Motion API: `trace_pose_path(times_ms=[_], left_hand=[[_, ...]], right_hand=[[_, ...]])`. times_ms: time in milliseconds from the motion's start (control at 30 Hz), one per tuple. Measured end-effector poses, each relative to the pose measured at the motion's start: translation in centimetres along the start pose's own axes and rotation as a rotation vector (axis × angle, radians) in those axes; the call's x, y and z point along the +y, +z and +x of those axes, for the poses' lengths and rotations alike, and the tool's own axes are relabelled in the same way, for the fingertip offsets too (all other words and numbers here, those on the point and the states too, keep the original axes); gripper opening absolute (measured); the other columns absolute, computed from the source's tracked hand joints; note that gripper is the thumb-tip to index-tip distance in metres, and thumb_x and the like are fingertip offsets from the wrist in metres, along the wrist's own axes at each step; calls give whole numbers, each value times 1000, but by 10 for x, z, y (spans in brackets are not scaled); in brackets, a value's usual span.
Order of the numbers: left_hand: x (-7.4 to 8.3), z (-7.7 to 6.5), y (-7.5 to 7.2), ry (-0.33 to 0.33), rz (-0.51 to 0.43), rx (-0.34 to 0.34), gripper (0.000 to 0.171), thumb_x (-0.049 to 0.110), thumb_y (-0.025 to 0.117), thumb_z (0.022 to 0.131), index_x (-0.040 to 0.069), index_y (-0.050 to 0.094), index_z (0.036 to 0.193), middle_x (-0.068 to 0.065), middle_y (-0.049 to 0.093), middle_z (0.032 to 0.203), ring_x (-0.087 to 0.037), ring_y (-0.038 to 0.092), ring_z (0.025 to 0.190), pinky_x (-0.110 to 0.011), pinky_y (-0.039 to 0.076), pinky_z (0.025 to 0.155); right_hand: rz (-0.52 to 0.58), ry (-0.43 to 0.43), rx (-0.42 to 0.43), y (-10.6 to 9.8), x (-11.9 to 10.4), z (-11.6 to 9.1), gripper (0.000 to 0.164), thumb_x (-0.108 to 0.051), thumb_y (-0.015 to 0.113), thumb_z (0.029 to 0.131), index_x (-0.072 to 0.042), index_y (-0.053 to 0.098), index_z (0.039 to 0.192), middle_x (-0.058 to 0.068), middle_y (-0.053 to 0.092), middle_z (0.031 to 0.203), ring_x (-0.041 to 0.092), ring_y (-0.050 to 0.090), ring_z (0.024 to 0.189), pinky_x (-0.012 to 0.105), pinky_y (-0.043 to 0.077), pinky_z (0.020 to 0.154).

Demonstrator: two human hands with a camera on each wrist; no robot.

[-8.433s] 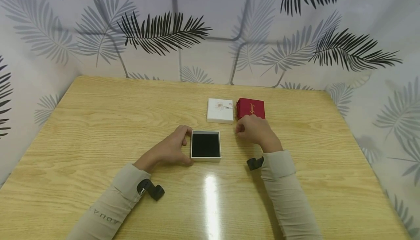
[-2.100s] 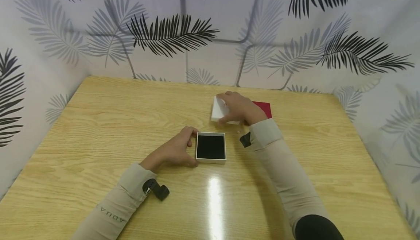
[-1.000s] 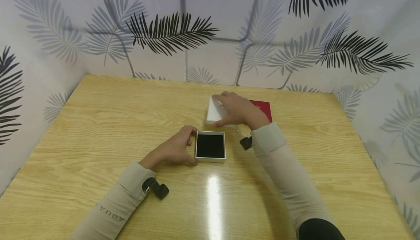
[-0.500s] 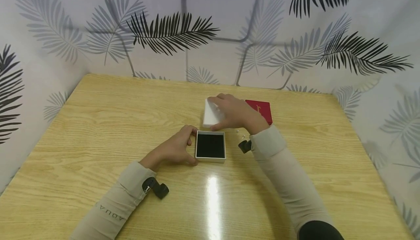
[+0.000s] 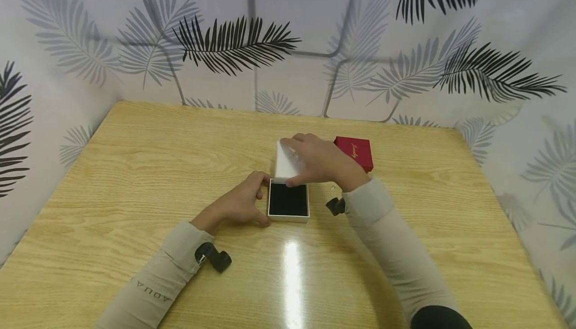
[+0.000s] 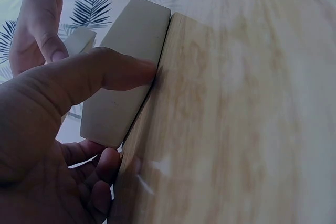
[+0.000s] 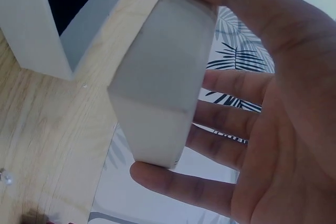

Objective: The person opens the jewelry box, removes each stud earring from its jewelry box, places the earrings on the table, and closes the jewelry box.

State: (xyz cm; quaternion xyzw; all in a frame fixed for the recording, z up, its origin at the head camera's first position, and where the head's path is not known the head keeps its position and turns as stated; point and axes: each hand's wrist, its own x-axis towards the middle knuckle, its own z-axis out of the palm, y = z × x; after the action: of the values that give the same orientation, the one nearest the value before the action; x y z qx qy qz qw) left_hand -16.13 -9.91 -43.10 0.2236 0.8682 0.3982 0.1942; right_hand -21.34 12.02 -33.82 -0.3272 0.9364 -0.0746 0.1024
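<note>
A shallow white box [image 5: 289, 218] with a black insert [image 5: 288, 200] lies uncovered on the table. My left hand [image 5: 240, 204] grips its left side, thumb at the near wall and fingers round the far corner; the left wrist view shows the thumb pressed on the box wall [image 6: 134, 35]. Just beyond the box, my right hand [image 5: 319, 160] holds a white lid [image 5: 285, 165] between thumb and fingers. The lid overlaps the box's far edge in the head view. In the right wrist view the lid [image 7: 160, 66] is apart from the box [image 7: 31, 40].
A red box [image 5: 355, 151] with gold lettering stands behind the right wrist. A tiny shiny piece [image 5: 334, 187] lies near the right cuff, and a clear bead-like one [image 7: 5, 177] shows in the right wrist view. The wooden table [image 5: 180, 144] meets a leaf-patterned curtain [image 5: 288, 89].
Earlier the lid lay beside the red box; my right hand took hold of it and has brought it left and nearer, to the box's far edge. My left hand stays on the box.
</note>
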Motion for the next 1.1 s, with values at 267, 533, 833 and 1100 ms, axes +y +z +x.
trace_pose_path(times_ms=[267,533,833,1100], left_hand=[[0,-1,2,-9,-17,-9,91,17,89,69,3,35,140,-11,43,123,-23,43,104,-33,41,86],[2,1,1,6,-8,7,91,15,90,68,2,36,140,-11,44,126,-23,43,103,-32,41,85],[0,1,-1,8,-1,-1,92,17,90,68,2,36,140,-11,43,129,-23,43,103,-32,41,86],[0,0,-1,17,3,0,89,18,91,68,2,37,137,-10,42,115,-22,41,100,-32,40,82]], right_hand=[[0,-9,-9,4,-7,-5,93,-50,82,75,-15,41,150,10,54,141,27,55,116,43,56,87],[-10,-34,-7,6,-13,-9,89,-50,81,76,-17,44,149,9,55,138,27,55,115,42,56,81],[-14,-17,-57,9,-23,-12,88,-47,80,76,-18,42,150,8,54,142,26,54,117,42,56,82],[-15,-24,-46,16,-29,-15,89,-49,81,76,-18,43,150,7,55,139,24,55,113,41,55,80]])
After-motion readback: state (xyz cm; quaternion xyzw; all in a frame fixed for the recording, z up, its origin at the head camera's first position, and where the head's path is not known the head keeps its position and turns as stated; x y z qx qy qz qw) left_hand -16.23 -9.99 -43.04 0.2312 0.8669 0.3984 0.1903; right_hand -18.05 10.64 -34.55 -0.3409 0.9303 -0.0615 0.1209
